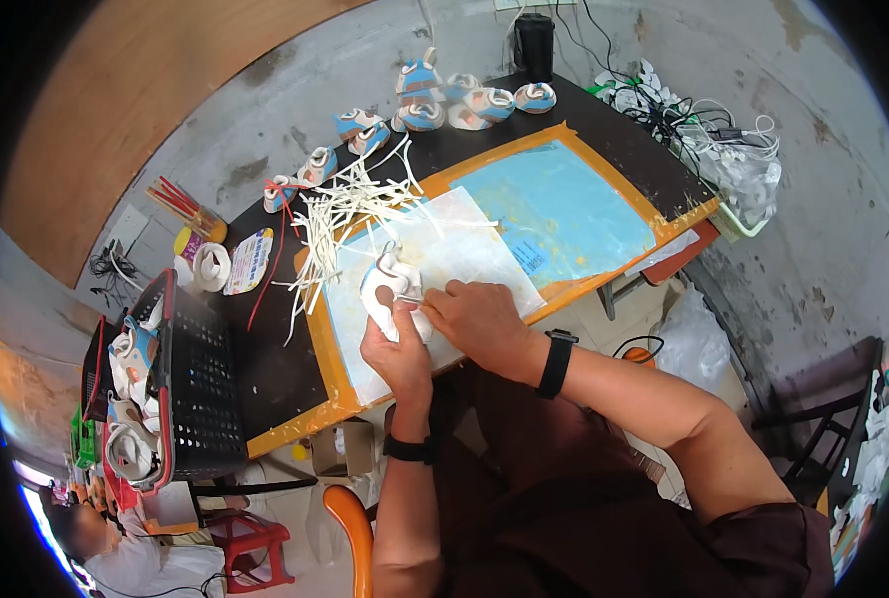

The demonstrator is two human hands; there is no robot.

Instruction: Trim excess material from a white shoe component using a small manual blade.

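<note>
My left hand (399, 357) grips a small white shoe upper (377, 286) with a brown patch, held over a white sheet (469, 239) on the table. Close beside it, my right hand (479, 317) is closed in a pinch at the shoe's right side. A thin pale strip or tool shows between its fingertips and the shoe, too small to name. Past the shoe lies a loose pile of white laces (350, 214). Several small blue, white and brown shoe uppers (420, 117) stand along the table's back edge.
A black basket (200, 379) of shoe uppers stands at the left, near tape rolls (211, 267) and a pot of red sticks (203, 224). A blue sheet (559, 204) covers the table's right part. Cables (654, 105) heap at far right. Another person (136, 558) sits at lower left.
</note>
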